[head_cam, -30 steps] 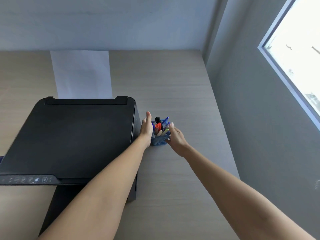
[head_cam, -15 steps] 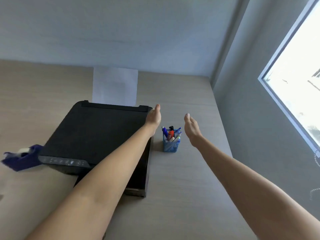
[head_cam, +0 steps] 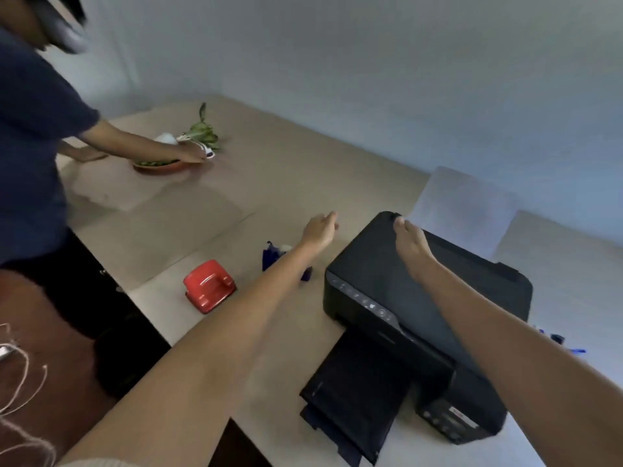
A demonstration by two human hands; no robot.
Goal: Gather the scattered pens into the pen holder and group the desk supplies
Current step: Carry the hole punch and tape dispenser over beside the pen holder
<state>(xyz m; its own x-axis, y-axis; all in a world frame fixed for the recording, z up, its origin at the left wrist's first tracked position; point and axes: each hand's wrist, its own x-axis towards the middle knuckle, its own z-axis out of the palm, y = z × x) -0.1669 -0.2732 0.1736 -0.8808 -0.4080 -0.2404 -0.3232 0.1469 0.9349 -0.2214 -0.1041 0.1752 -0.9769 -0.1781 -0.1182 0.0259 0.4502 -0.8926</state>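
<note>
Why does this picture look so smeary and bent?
Head view: motion blur softens everything, worst on the other person at left and the red hole punch; the wide lens bows the desk edge; cool light from the right leaves the black printer nearly featureless. Both the left hand and right hand look soft.

hole punch [head_cam: 209, 286] left of tape dispenser [head_cam: 270, 259] | printer [head_cam: 428, 305] right

Beige desk [head_cam: 303, 183] carries printer [head_cam: 428, 308], red hole punch [head_cam: 209, 286], plate [head_cam: 158, 166].
</note>
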